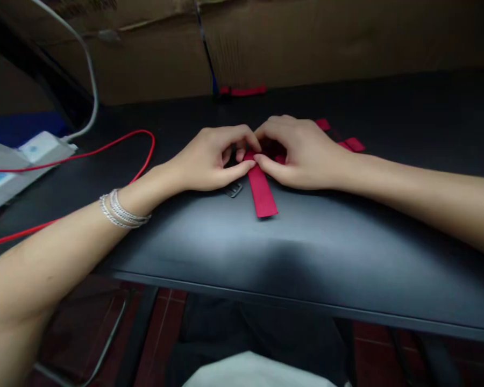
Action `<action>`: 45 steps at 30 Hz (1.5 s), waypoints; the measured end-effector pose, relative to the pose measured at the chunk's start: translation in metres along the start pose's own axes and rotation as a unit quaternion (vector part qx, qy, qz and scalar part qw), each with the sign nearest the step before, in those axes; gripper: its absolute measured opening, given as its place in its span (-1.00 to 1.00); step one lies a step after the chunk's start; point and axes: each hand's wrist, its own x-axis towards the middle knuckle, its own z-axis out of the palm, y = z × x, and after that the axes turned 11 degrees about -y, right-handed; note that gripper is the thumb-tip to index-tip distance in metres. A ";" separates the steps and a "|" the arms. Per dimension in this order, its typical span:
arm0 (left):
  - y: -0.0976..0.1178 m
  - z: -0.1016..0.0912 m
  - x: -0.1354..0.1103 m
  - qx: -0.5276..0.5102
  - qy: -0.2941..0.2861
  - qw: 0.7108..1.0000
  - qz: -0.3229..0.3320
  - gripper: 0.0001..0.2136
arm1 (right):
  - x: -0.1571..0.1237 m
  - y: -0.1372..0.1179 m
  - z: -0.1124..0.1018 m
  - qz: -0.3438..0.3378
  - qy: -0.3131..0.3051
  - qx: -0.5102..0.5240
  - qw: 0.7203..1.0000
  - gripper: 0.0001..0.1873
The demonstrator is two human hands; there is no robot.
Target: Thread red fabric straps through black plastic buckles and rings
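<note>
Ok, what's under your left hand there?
A small metal clip peeks out below the left hand, on the black desk, with the red strap at its fingertips. The rest of the clip is covered.

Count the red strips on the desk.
3: one strip between the left hand and right hand, one beyond the right hand, one at the desk's far edge. More may hide under the hands.

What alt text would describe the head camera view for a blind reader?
Left hand and right hand pinch a red ribbon on a black table. Silver bangles circle the left wrist, and a metal clip lies beside the ribbon.
</note>
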 end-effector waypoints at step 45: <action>0.003 0.000 0.000 0.003 -0.011 1.000 -0.022 -0.79 | 0.000 -0.004 -0.004 0.017 -0.018 -0.020 0.999 -0.80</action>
